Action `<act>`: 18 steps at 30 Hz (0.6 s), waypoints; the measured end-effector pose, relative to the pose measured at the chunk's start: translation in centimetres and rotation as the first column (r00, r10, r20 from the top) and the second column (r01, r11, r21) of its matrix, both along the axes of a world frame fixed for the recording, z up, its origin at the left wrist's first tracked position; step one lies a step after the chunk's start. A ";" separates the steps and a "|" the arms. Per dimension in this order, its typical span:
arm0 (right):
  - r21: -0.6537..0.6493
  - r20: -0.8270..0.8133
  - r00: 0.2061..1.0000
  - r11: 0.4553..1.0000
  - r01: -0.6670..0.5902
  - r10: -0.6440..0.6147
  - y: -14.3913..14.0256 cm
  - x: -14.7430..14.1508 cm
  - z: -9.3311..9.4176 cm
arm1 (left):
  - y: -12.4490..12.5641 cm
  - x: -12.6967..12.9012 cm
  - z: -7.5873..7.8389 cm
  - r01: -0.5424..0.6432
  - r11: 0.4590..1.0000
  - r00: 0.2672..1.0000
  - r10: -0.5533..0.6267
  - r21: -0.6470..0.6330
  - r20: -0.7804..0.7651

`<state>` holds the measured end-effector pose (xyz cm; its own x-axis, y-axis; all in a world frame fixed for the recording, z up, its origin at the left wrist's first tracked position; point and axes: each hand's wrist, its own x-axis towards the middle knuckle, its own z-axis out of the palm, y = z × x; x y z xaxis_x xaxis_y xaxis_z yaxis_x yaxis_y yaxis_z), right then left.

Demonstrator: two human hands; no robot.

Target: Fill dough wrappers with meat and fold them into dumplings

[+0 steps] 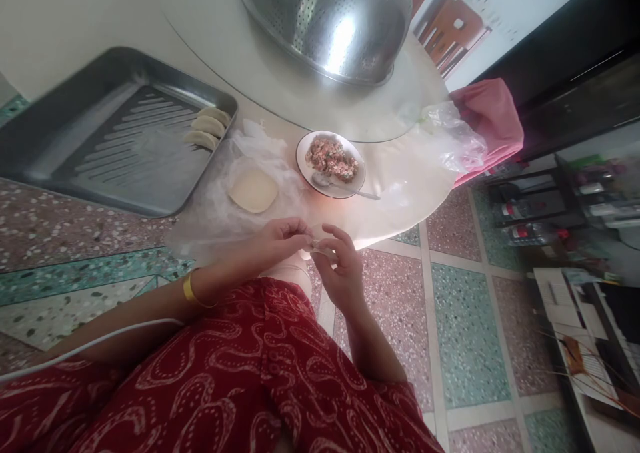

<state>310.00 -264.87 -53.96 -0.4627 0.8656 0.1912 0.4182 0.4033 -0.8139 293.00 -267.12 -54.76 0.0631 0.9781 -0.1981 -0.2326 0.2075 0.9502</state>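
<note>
A small pale piece of dough (327, 251) is held up at the near side, pinched along its edge and partly covered, so its full shape cannot be told. Left of it and farther off lies a flat, round, cream-coloured wrapper (254, 191). Beyond the held piece, a white bowl (302, 151) contains pinkish, chopped filling (336, 157) flecked with green. Three pale, folded dumplings (207, 127) lie close together in a row, far left of the filling.
</note>
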 end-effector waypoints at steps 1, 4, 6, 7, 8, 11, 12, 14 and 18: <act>0.014 0.002 1.000 1.000 0.002 -0.002 0.0 0.0 0.0 | 0.0 0.0 -0.1 -0.007 1.000 1.000 0.007 0.001 0.006; 0.052 0.007 1.000 0.999 0.008 -0.008 0.0 0.0 -0.1 | 0.0 -0.3 -0.5 -0.013 0.998 0.999 0.015 0.053 -0.040; 0.055 0.017 1.000 0.998 0.006 -0.007 0.1 0.0 -0.2 | 0.1 -0.5 -0.7 -0.004 0.997 0.994 0.013 0.082 -0.107; 0.058 0.023 1.000 0.998 0.004 -0.005 0.1 0.0 -0.2 | 0.1 -0.6 -0.7 0.000 0.996 0.991 0.012 0.088 -0.136; 0.064 0.028 1.000 0.998 0.002 -0.003 0.1 0.0 -0.2 | 0.1 -0.6 -0.7 0.004 0.996 0.988 0.009 0.087 -0.153; 0.086 0.027 1.000 0.996 -0.007 0.005 0.1 -0.1 -0.2 | 0.1 -0.6 -0.8 0.009 0.997 0.993 -0.001 0.073 -0.114; 0.094 0.020 1.000 0.995 -0.012 0.010 0.1 -0.1 -0.2 | 0.1 -0.6 -0.8 0.010 0.998 0.996 -0.004 0.067 -0.084; 0.136 0.003 1.000 0.990 -0.027 0.027 0.0 -0.2 -0.2 | 0.1 -0.5 -1.0 0.012 0.999 1.000 -0.011 0.050 -0.017; 0.258 -0.025 0.997 0.964 -0.059 0.068 0.0 -0.3 -0.1 | -0.1 -0.4 -1.3 0.035 0.999 0.996 -0.037 0.019 0.086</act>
<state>309.66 -264.84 -54.09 -0.5051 0.7545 0.4191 0.3594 0.6253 -0.6927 292.60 -267.23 -56.04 0.1142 0.9782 -0.1735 -0.3064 0.2008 0.9305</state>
